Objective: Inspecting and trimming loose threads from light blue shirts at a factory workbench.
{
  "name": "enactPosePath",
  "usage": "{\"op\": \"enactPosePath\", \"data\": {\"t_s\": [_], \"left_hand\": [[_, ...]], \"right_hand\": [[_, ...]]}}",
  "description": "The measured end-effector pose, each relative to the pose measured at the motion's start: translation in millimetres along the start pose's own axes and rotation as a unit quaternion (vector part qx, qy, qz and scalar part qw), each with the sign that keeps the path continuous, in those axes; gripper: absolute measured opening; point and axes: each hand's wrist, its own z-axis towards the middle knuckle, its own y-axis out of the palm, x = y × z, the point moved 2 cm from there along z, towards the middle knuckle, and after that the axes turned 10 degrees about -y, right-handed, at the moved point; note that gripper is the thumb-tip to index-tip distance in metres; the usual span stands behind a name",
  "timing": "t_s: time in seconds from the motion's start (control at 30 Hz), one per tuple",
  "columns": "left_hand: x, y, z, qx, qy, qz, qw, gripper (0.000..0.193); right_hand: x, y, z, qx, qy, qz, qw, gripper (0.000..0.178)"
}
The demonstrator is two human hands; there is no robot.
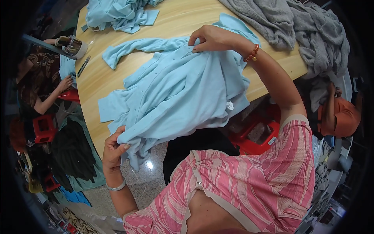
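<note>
A light blue buttoned knit cardigan (171, 85) lies spread and creased over the near part of the table, with its lower part hanging past the edge. My left hand (113, 150) pinches its near left corner between thumb and fingers. At the far side of the garment, my right hand (212, 38) grips the cloth near the button band, fingers bent down onto it. One sleeve (144, 46) stretches out to the left on the wood. A small white tag (230, 105) shows on the right side of the cardigan.
More light blue garments (120, 13) are heaped at the table's (91, 84) far left. Grey knits (269, 19) pile up at the far right. A container of tools (76, 47) and a thread snipper (83, 66) sit by the left edge. A red stool (257, 134) stands below; other people work on both sides.
</note>
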Motion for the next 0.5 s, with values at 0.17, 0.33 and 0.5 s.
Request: {"op": "enactPosePath", "data": {"t_s": [0.17, 0.33, 0.5], "left_hand": [[-4.7, 2.8, 4.8, 0.005, -0.047, -0.044, 0.998, 0.046], [-1.6, 5.0, 8.0, -0.049, -0.034, -0.038, 0.997, 0.048], [0.6, 10.2, 1.2, 0.007, 0.031, 0.033, 0.999, 0.021]], "right_hand": [[-4.2, 3.0, 1.3, -0.02, -0.051, -0.043, 0.998, 0.035], [-14.6, 4.3, -6.5, -0.001, -0.031, -0.047, 0.998, 0.029], [-13.2, 6.6, -25.7, 0.077, -0.012, -0.099, 0.992, 0.022]]}}
